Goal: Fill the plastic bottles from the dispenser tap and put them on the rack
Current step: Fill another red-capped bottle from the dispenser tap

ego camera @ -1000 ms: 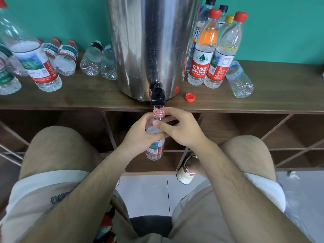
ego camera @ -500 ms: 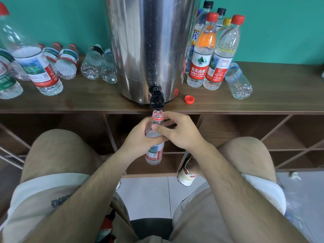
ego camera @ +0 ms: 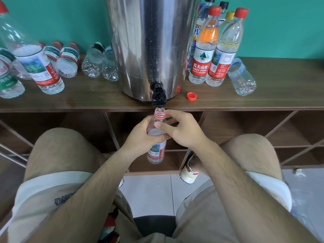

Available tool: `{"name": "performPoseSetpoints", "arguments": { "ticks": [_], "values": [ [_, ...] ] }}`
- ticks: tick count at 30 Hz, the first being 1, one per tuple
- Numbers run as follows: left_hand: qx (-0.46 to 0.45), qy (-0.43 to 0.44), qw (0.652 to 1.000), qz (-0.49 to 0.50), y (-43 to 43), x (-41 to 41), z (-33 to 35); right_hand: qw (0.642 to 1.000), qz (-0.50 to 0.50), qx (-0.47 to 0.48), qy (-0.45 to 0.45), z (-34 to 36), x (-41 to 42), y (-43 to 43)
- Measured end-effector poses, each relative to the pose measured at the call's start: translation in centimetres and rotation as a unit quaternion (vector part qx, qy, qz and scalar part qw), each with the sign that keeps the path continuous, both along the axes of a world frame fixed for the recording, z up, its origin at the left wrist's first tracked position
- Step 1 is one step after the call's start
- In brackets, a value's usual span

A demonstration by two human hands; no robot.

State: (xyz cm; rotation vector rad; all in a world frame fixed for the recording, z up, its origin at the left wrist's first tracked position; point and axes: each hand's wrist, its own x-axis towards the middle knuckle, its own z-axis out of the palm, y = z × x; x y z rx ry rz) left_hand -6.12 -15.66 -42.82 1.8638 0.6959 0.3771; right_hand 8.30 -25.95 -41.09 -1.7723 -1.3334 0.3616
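- bottle is upright in front of the tabletop edge, with its open mouth just under the tap spout of the dispenser; they look apart, though the gap is small
- right hand grips it from the right, thumb across the front and fingers curled behind the neck
- left hand wraps the shoulder from the left, fingers curled round the bottle
- we can't tell if water is running, and the hands hide the upper level
- we judge this to be the fill step, with racking not started
- to do it well, we'd centre the mouth under the spout and hold the bottle vertical
- the thin plastic calls for a light grip, since a squeeze would push water out of the neck
- the tap needs a hand, so we'd let the left carry the bottle alone while the right works the tap
- we'd watch the level at the shoulder, shut off below the neck, then drop straight down before pulling away
- cap lies on the tabletop just right of the dispenser, and it should go on before the move
- we take the rack to be the open compartments under the tabletop
- upright bottles right of the dispenser and lying bottles on the left sit well clear of the hands
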Motion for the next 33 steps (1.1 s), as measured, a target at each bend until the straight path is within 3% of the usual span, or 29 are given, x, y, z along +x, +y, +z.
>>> {"name": "performPoseSetpoints", "arguments": {
  "ticks": [21,33],
  "values": [
    [0.026,0.009,0.999,0.022,-0.2,0.2,0.5,0.999,-0.026,0.032,-0.02,-0.3,-0.6,0.7],
    [-0.006,0.024,1.0,0.014,-0.4,0.1,0.9,0.998,-0.037,0.02,-0.044,-0.4,-0.7,0.8]
  ]
}}
